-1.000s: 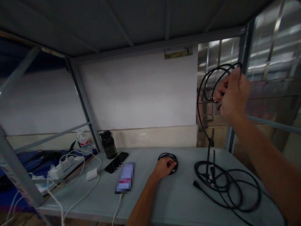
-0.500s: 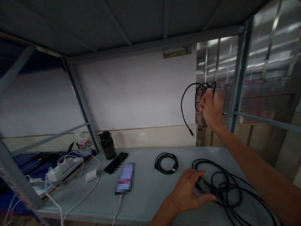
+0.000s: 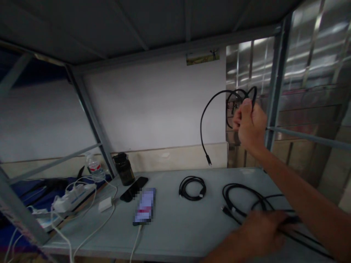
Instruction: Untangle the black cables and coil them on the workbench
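Aloft, right hand [image 3: 251, 122] gripping black cable [image 3: 201, 122], plug [image 3: 208, 159] tilted, pointing down; left hand [image 3: 260, 232] blurred, grip unclear.

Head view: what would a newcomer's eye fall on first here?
Probably the right hand, held high on the right with a looped black cable whose plug end dangles in front of the wall. Below it, the blurred left hand is at the loose cables on the table's right side. The lit phone, left of the neat coil, also stands out.
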The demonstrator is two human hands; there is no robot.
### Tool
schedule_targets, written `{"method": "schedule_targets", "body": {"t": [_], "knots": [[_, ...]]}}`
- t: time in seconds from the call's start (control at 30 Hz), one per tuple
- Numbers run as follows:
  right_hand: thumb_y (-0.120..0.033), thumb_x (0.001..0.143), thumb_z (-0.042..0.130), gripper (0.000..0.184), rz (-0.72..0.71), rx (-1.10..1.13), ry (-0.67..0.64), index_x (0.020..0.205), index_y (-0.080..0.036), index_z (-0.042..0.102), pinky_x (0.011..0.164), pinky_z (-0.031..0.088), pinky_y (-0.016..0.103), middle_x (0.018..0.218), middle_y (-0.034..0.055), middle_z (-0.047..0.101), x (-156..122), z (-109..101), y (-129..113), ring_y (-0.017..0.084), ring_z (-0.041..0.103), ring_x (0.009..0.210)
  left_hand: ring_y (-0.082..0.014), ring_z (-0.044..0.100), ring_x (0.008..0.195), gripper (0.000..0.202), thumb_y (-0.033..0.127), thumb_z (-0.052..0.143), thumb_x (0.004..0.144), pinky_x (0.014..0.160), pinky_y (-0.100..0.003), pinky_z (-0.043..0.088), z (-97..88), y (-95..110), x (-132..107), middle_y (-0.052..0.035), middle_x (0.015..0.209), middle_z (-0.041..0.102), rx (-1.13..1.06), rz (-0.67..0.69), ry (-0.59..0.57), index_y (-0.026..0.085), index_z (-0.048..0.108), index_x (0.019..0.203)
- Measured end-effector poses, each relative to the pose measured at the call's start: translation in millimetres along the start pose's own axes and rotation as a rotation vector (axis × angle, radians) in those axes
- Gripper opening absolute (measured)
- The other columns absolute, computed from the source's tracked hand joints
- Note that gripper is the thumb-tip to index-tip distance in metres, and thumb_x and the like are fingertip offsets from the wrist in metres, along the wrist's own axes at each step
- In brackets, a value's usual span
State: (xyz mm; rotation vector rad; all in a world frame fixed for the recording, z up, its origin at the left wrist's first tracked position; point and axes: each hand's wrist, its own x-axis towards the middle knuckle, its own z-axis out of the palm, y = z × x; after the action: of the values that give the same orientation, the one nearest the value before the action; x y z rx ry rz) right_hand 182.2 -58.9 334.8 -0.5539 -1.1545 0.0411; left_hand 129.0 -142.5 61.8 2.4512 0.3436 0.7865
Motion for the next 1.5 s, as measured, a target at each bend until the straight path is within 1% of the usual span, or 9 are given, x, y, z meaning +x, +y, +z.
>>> {"method": "schedule_targets", "body": {"t": [0.13,0.23,0.47,0.7,0.8,0.9,1.07,1.27,1.5], "knots": [[-0.071,0.112,0.050,0.055,-0.054,-0.025,0.031,0.084,-0.023,0.051,0.042,0.029,0.021,0.062,-0.0066,0.040,2.6,-2.4,-19.9,0.007,0.041,0.047,-0.0103,0.043,0.053,0.036,0.050,0.072,0.096,0.051,-0.024,0.032,-28.6,-26.6,26.6,0.0036,0.073,0.053,-0.811,-0.425,0.488,0.018,0.066,0.109],[-0.072,0.112,0.050,0.055,-0.095,-0.002,-0.007,0.084,-0.024,0.050,0.042,0.027,0.021,0.062,-0.0063,0.039,-1.3,0.6,-30.2,0.008,0.040,0.048,-0.0066,0.027,0.049,0.063,0.070,0.084,0.081,0.047,-0.021,0.024,-47.8,-54.1,29.1,0.0105,0.067,0.041,-1.165,-0.541,0.623,0.020,0.059,0.110],[-0.068,0.111,0.054,0.052,-0.033,0.034,-0.044,0.085,-0.023,0.048,0.041,0.033,0.020,0.063,-0.0058,0.043,-27.8,6.7,-34.7,0.007,0.041,0.048,-0.0046,0.022,0.048,0.071,0.068,0.099,0.070,0.047,-0.020,0.014,-59.3,-92.0,1.0,0.0118,0.063,0.038,-1.289,-0.670,0.740,0.020,0.057,0.101],[-0.067,0.111,0.055,0.052,-0.026,0.071,-0.049,0.085,-0.023,0.050,0.043,0.028,0.022,0.063,-0.0058,0.040,-32.7,13.8,-34.0,0.008,0.038,0.049,-0.0085,0.033,0.052,0.057,0.071,0.080,0.093,0.049,-0.021,0.028,-66.0,-55.5,17.7,0.0082,0.070,0.043,-1.052,-0.427,0.902,0.021,0.058,0.111],[-0.067,0.112,0.054,0.051,-0.059,0.062,-0.055,0.086,-0.023,0.052,0.045,0.027,0.022,0.064,-0.0052,0.041,-31.3,13.1,-36.8,0.008,0.039,0.050,-0.0162,0.061,0.071,0.022,0.039,0.067,0.107,0.066,-0.026,0.046,-64.4,-38.9,19.3,-0.0048,0.090,0.067,-0.574,-0.302,0.839,0.021,0.062,0.118],[-0.065,0.113,0.053,0.050,-0.078,0.025,-0.067,0.086,-0.023,0.052,0.046,0.029,0.023,0.065,-0.0045,0.042,-32.5,7.7,-35.8,0.009,0.040,0.051,-0.0273,0.074,0.087,0.030,0.013,0.067,0.096,0.076,-0.033,0.052,-54.0,-36.5,9.6,-0.0146,0.105,0.077,-0.039,-0.250,0.538,0.020,0.064,0.125],[-0.063,0.113,0.052,0.049,-0.033,-0.017,-0.094,0.084,-0.024,0.048,0.045,0.031,0.024,0.064,-0.0043,0.044,-43.5,-2.0,-24.8,0.010,0.040,0.050,-0.0331,0.078,0.082,0.030,0.008,0.065,0.094,0.071,-0.035,0.054,-28.2,-52.5,-6.7,-0.0165,0.096,0.079,0.507,-0.205,0.105,0.019,0.067,0.122],[-0.067,0.114,0.046,0.054,0.072,-0.126,-0.155,0.083,-0.023,0.050,0.051,0.037,0.023,0.063,-0.0033,0.049,-81.9,1.6,6.0,0.010,0.045,0.053,-0.0400,0.078,0.091,0.038,0.013,0.067,0.093,0.084,-0.047,0.060,-23.1,-60.0,-15.9,-0.0200,0.100,0.079,0.346,-0.311,0.053,0.017,0.071,0.130],[-0.072,0.113,0.045,0.058,0.239,-0.096,-0.169,0.084,-0.022,0.049,0.048,0.034,0.019,0.062,-0.0046,0.049,-130.2,4.9,55.5,0.008,0.044,0.052,-0.0457,0.068,0.124,0.047,0.044,0.094,0.081,0.104,-0.054,0.055,-68.4,-24.3,-40.3,-0.0197,0.117,0.075,-0.181,-0.128,0.122,0.026,0.080,0.122]]}}
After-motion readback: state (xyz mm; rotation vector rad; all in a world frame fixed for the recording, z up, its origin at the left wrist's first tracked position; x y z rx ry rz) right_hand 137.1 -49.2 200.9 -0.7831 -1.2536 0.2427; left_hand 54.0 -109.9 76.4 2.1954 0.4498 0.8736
